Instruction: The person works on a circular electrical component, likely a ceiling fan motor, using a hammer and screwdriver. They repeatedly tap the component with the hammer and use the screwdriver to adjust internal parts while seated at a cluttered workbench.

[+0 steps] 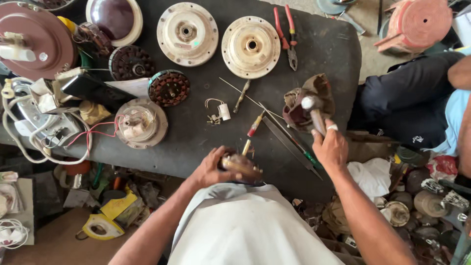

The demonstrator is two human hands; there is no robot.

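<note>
1. The left hand (210, 169), at lower centre of the frame, is curled round a brown motor part (241, 166) with a brass-coloured shaft (246, 146) sticking up from it. The fingers wrap its left side and hold it just above the near edge of the dark worktop (314, 44).
2. The right hand (331, 147), right of centre, is closed tight round the wooden handle of a hammer (314, 113). The metal head sits above the fist, in front of a crumpled brown rag (314, 91).
3. The motor part and the hammer are apart, with the hammer head up and to the right of the part.
4. Between the two hands, on the worktop, lie a red-handled screwdriver (256, 123), a long flat metal blade (287, 145) and a green-handled tool (310, 159), set slanting.
5. In the upper middle of the frame two round cream motor covers (187, 33) (250, 46) lie side by side. Red-handled pliers (287, 37) rest just to their right.
6. At centre left a smaller round housing with red wires (141, 122) lies on the worktop. Above it are two wound coils (169, 88) (130, 63).
7. A small white capacitor (223, 111) with a wire loop lies near the middle of the worktop.
8. At upper left is a large brown round cover (34, 41). Below it sits a tangle of white cable (19, 142).
9. At the right edge another person's dark-trousered leg (412, 93) shows.
</note>
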